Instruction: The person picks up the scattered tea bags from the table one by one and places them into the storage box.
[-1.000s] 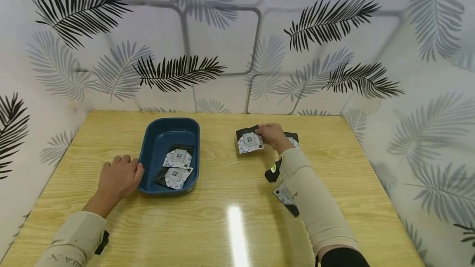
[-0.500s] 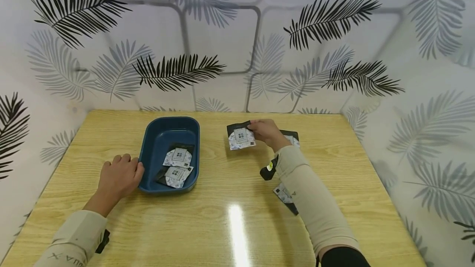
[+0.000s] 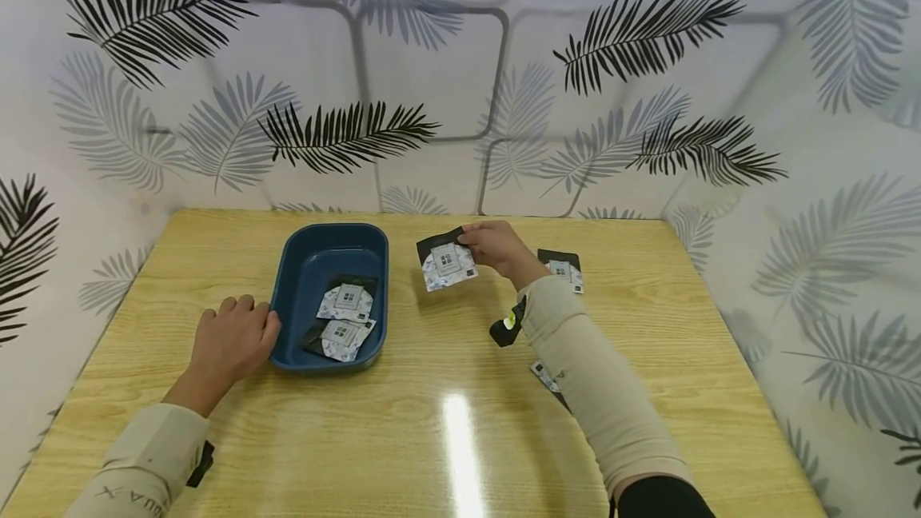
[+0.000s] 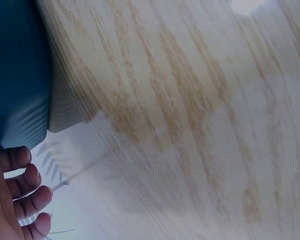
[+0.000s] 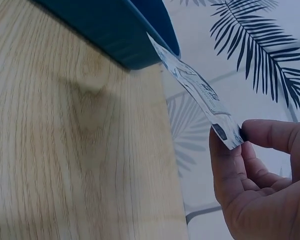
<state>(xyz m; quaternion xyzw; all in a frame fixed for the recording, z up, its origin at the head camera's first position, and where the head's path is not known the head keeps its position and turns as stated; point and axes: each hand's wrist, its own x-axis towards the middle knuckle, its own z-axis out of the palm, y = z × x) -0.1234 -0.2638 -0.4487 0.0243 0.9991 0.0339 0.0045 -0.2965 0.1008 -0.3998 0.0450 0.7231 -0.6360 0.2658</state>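
Note:
My right hand (image 3: 498, 248) pinches a flat black-and-white sachet (image 3: 448, 264) by its upper right corner, holding it above the table to the right of a blue plastic bin (image 3: 302, 270). In the right wrist view, thumb and fingers grip the edge of the tilted sachet (image 5: 202, 95), and its far end overlaps the bin's wall (image 5: 122, 35). My left hand (image 3: 233, 338) holds the bin's left rim, thumb at the edge; its curled fingers (image 4: 32, 197) show beside the bin's outer wall (image 4: 20, 80). Two similar sachets, one above (image 3: 347, 302) the other (image 3: 345, 338), lie inside the bin.
Another sachet (image 3: 561, 268) lies on the wooden table (image 3: 403, 438) behind my right forearm. One more (image 3: 547, 378) is partly covered by that sleeve (image 3: 597, 374). A leaf-patterned wall covering (image 3: 446, 102) borders the table's back edge.
My right hand has moved left and slightly away from me with the sachet, toward the bin, uncovering the sachet behind the forearm. The left hand and bin have stayed put.

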